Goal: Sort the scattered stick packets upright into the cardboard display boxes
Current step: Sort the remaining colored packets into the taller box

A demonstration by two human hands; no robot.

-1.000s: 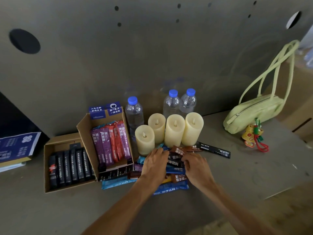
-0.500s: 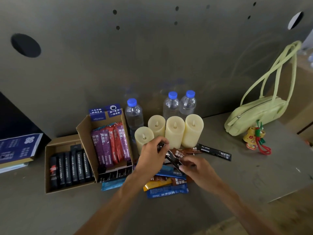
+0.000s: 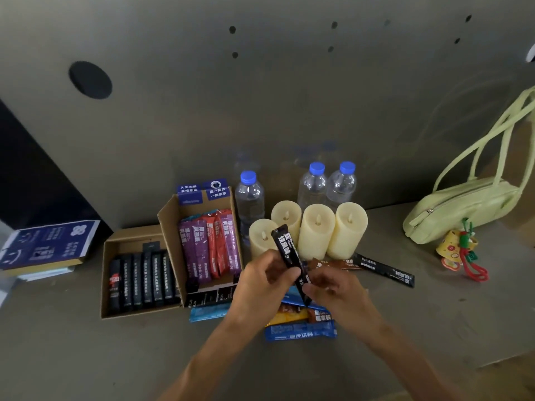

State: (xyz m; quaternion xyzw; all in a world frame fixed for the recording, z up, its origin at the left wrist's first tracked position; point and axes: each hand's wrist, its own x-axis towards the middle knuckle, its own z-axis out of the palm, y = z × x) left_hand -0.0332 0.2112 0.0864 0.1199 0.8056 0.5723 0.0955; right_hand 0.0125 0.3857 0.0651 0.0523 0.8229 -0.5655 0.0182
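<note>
Up off the pile (image 3: pixel 301 332) comes one black packet (image 3: pixel 286 246), now tilted in front of the candles (image 3: pixel 317 230). Both the left hand (image 3: pixel 262 285) and the right hand (image 3: pixel 333 293) pinch it (the boxes (image 3: pixel 169 224) sit left).

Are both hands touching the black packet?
Touching. The head view shows the left hand and right hand both pinching the black packet.

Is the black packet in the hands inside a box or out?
Out: left hand and right hand hold the black packet above the loose packets, outside both boxes.
</note>
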